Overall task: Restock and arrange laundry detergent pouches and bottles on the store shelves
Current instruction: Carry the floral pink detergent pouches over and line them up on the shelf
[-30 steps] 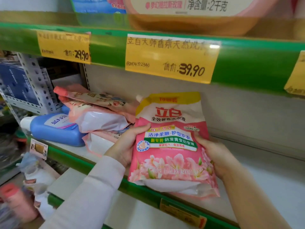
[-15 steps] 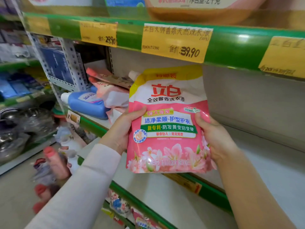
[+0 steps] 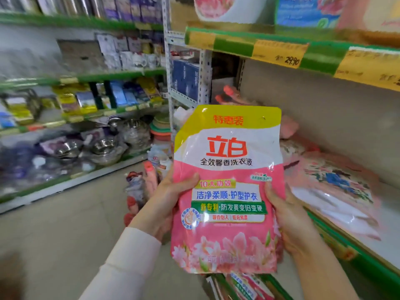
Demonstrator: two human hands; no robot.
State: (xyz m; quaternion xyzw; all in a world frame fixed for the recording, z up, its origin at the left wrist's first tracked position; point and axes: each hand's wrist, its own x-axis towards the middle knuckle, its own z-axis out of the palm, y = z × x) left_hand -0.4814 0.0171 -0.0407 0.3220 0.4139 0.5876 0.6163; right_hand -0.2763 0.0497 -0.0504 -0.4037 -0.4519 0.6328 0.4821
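Observation:
A pink, white and yellow detergent pouch (image 3: 227, 191) stands upright in front of me, held off the shelf over the aisle. My left hand (image 3: 164, 204) grips its left edge with the thumb across the front. My right hand (image 3: 285, 215) grips its right edge, fingers behind. More pink pouches (image 3: 333, 191) lie flat in a pile on the green-edged shelf (image 3: 355, 258) to the right. Other pouches (image 3: 244, 284) show on a lower shelf under the held one.
A green upper shelf rail (image 3: 281, 50) with yellow price tags runs overhead on the right. Bottles and pouches (image 3: 142, 187) lie on the aisle floor ahead. Shelves of steel bowls (image 3: 104, 148) and packaged goods line the left side.
Both hands have drawn the pouch back from the shelf and out over the aisle. My view has swung left, bringing the aisle floor and the far shelves into sight.

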